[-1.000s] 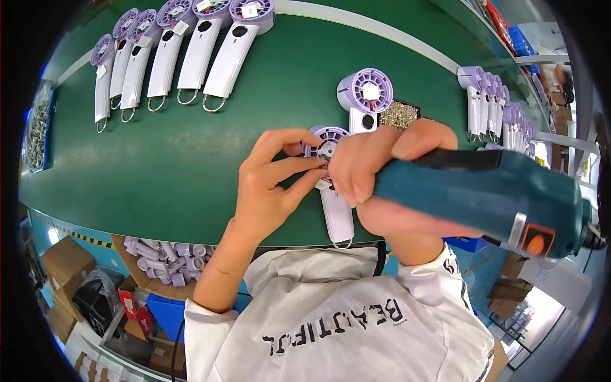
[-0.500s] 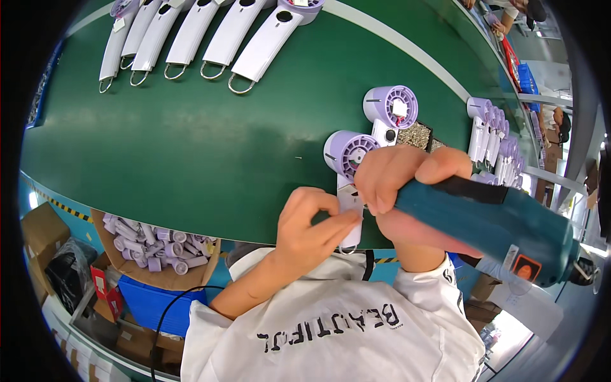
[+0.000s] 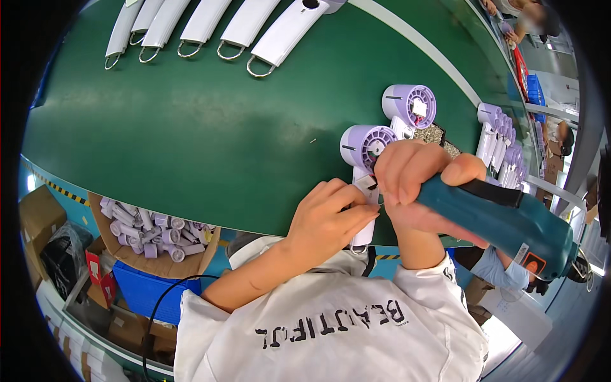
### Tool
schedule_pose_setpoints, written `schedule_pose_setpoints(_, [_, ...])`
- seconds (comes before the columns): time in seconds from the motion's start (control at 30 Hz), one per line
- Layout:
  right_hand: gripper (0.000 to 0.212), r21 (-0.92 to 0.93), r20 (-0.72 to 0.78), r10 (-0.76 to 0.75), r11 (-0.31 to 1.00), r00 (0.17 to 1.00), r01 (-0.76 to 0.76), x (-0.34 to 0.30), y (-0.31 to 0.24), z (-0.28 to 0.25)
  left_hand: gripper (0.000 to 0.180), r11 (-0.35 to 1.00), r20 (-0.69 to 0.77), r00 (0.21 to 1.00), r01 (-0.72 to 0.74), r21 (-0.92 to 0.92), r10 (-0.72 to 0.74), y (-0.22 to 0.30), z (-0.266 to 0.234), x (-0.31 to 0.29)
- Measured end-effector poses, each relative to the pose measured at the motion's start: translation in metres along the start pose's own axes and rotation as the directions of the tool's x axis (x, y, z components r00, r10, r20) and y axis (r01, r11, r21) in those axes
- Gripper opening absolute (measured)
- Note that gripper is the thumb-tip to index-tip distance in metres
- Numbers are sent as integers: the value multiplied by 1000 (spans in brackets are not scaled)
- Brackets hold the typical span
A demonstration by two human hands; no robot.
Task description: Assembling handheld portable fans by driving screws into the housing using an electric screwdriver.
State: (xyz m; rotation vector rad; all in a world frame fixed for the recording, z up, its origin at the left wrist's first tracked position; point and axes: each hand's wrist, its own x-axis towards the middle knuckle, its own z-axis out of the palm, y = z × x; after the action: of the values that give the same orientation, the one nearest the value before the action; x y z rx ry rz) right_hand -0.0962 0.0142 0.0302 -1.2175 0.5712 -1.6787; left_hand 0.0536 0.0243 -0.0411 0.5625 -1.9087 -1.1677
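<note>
My right hand [image 3: 417, 177] is wrapped round a teal electric screwdriver [image 3: 493, 213], its body slanting off to the right. The tool's tip is hidden behind my fingers, above a purple and white handheld fan [image 3: 359, 143]. That fan lies on the green table with its round head away from me and its white handle toward me. With bent fingers, my left hand [image 3: 334, 219] grips the handle from its left side. Just beyond lies a second fan [image 3: 401, 105], its head showing a white connector. A tray of small metal screws [image 3: 429, 134] sits beside it.
White fan handles with metal loops [image 3: 223, 32] line the far left of the green table [image 3: 191, 140]. A loose screw [image 3: 312, 141] lies mid-table. More fans [image 3: 499, 137] stand at right. Below the left edge is a carton of purple-white parts [image 3: 159, 239]. Co-workers are at upper and lower right.
My left fingers, pinched together over the handle before, now lie closer along it. The table and fans have shifted slightly right in view. My right hand still holds the screwdriver over the fan.
</note>
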Motion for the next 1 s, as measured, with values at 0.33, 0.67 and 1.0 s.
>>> schedule_pose_setpoints(0.33, [21, -101, -27, -121, 988, 992, 118, -7, 15, 5, 13, 927, -223, 969, 179, 331, -107, -5, -49, 12])
schedule_pose_setpoints(0.67, [108, 63, -214, -265, 957, 940, 284, 12, -53, 6, 28, 840, -156, 987, 103, 532, -23, -11, -48, 24])
schedule_pose_setpoints(1.0, [58, -207, -633, 111, 930, 766, -305, -107, -59, -36, 67, 804, -53, 983, 175, 568, -177, 34, 19, -5])
